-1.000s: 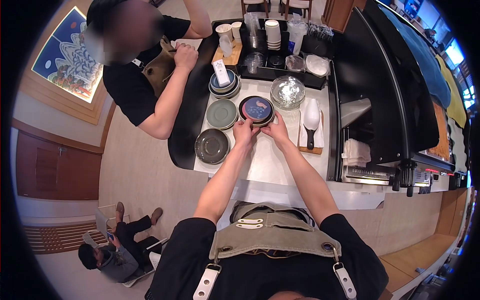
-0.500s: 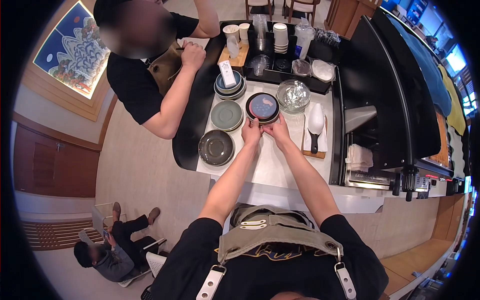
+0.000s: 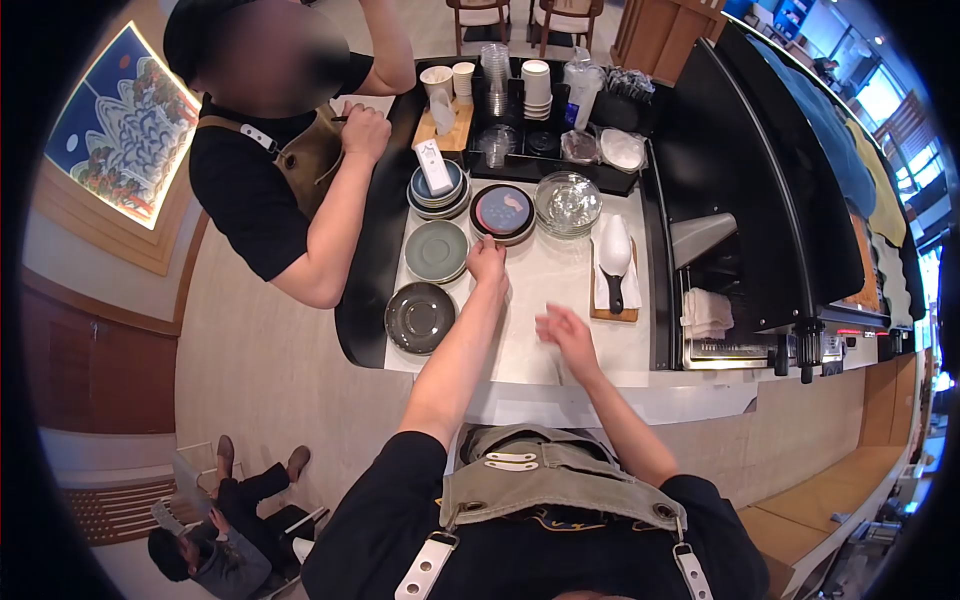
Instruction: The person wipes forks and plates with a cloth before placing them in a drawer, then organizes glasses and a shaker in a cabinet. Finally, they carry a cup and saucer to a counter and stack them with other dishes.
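My left hand (image 3: 487, 262) is at the near edge of a stack of dark round dishes (image 3: 503, 212) topped by a blue and pink disc with a pale bird shape. Its fingers are bunched together at the rim; what they grip, if anything, is hidden. Over the white counter (image 3: 520, 340), my right hand (image 3: 568, 333) is apart from the dishes, empty, with fingers spread. Left of the stack are green-grey plates (image 3: 437, 251), a dark glossy saucer (image 3: 421, 317) and stacked blue bowls (image 3: 422, 190). Clear glass plates (image 3: 568, 203) are right of it.
A white scoop with black handle (image 3: 616, 262) lies on a cloth and wooden board. Behind are paper cups (image 3: 536, 85) and a black organizer (image 3: 560, 165). A co-worker (image 3: 300, 190) stands at the left; a seated person (image 3: 230, 530) is at lower left. Black equipment (image 3: 740, 180) stands right.
My right hand has left the dish stack and moved back toward me, its fingers now spread. My left hand remains at the stack's rim. The whole view has shifted slightly.
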